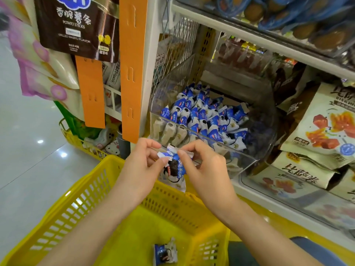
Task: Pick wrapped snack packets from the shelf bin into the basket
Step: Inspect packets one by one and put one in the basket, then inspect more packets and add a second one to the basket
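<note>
basket (pixel 80 204): yellow | packets (pixel 201 114): blue-white | hanging strips (pixel 132 73): orange

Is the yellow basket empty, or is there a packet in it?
Not empty: one blue-and-white snack packet lies on the floor of the yellow basket.

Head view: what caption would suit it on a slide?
Left hand and right hand pinch a snack packet over the yellow basket, a second packet already inside, beside the shelf bin.

Both bare forearms reach forward, left hand (pixel 142 160) and right hand (pixel 203 167) close together, thumbs and forefingers pinching one snack packet (pixel 175 169) between them.
</note>
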Demonstrator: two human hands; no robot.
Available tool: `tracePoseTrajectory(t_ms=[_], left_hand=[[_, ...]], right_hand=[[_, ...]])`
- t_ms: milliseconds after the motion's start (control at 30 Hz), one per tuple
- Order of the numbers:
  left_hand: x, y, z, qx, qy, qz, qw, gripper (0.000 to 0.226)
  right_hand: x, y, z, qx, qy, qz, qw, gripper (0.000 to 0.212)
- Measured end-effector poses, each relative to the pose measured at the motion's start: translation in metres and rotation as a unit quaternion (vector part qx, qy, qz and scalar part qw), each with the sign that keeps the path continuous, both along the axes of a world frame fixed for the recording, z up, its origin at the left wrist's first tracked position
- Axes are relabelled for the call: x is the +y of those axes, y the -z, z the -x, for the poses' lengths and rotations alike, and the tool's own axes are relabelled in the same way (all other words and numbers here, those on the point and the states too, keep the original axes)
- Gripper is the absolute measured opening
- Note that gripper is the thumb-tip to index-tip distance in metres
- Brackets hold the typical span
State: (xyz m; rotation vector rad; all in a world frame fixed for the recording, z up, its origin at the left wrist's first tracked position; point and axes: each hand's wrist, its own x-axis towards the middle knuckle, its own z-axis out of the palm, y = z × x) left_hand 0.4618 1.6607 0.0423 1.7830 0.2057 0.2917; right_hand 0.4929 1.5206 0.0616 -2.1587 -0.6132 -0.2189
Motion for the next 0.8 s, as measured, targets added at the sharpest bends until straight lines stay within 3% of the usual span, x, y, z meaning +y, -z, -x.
tracePoseTrajectory(t_ms=[100,167,300,533,700,800], left_hand=[[-0.002,0.002,0.004,-0.026,-0.008,-0.109,0.994,0.021],[-0.003,0.003,0.004,-0.002,0.004,-0.061,0.998,0.015],[-0.005,0.004,0.007,0.105,0.076,0.122,0.984,0.013],[-0.015,0.009,0.017,0.141,0.15,0.153,0.966,0.016],[-0.025,0.021,0.021,0.149,0.182,0.149,0.96,0.019],[-0.027,0.032,0.023,0.156,0.18,0.127,0.963,0.017]], right_hand=[[0.0,0.005,0.001,0.031,-0.002,-0.012,0.999,0.007],[-0.001,0.005,0.0,0.076,0.002,-0.048,0.996,0.007],[-0.007,0.005,0.001,0.169,0.001,-0.124,0.978,0.008],[-0.029,0.013,0.01,0.247,-0.022,-0.159,0.956,0.012],[-0.053,0.026,0.017,0.251,-0.041,-0.107,0.961,0.023],[-0.076,0.05,0.017,0.169,0.022,0.043,0.984,0.022]])
